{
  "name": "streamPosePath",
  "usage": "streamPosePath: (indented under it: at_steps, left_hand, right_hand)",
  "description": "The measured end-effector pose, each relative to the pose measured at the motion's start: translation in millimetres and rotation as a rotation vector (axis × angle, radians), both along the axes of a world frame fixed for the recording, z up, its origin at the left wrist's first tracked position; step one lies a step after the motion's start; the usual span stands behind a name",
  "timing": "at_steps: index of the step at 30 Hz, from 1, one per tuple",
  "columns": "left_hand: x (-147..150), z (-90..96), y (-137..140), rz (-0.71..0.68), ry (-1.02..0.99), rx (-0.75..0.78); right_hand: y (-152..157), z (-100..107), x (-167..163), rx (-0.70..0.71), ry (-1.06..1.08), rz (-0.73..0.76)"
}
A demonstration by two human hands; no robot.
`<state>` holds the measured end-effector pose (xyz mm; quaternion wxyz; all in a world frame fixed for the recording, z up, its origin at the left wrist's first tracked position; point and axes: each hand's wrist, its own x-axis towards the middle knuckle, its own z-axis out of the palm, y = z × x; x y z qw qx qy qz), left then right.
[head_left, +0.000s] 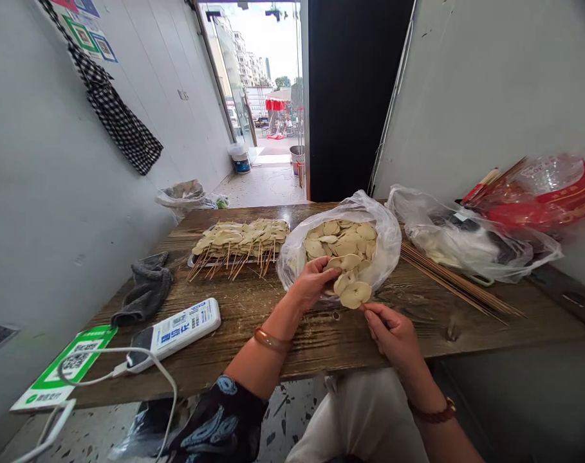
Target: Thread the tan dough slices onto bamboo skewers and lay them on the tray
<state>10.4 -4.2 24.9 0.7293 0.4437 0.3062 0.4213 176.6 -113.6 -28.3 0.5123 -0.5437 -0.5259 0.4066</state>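
Pale round slices point(356, 295) hang threaded in a row in front of the bag. My left hand point(315, 281) is closed on the upper slices of that row. Below it, my right hand point(391, 331) pinches the lower end, where a skewer seems to come out; most of the skewer is hidden by the slices. Behind my hands, an open clear plastic bag point(387, 235) holds a heap of loose slices point(340, 236). To its left, a tray point(190, 260) carries piled skewers of slices point(244, 236), their sticks pointing toward me.
Bare bamboo skewers point(459, 283) lie on the wooden table point(292, 347) at right, beside another plastic bag point(470, 241) and red packaging point(547, 199). At left are a dark grey cloth point(147, 286), a white power bank point(186, 328) with a cable, and a green QR card point(63, 373).
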Motion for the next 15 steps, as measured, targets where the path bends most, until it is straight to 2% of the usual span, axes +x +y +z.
streamPosePath:
  at_steps: [4, 7, 10, 15]
  left_hand:
    - [1.5, 0.7, -1.4, 0.009, -0.014, -0.026]
    - [2.7, 1.3, -2.2, -0.003, -0.103, -0.066]
    - [4.7, -0.3, -1.5, 0.008, -0.177, -0.123]
    - [7.7, -5.2, -0.9, -0.019, -0.190, -0.167]
  right_hand:
    - [2.3, -6.4, 0.3, 0.044, -0.041, -0.023]
    - [3.2, -9.7, 0.7, 0.060, -0.057, -0.037]
    - [2.6, -8.4, 0.1, 0.075, -0.093, -0.041]
    - [2.3, -1.2, -2.4, 0.141, -0.202, -0.067]
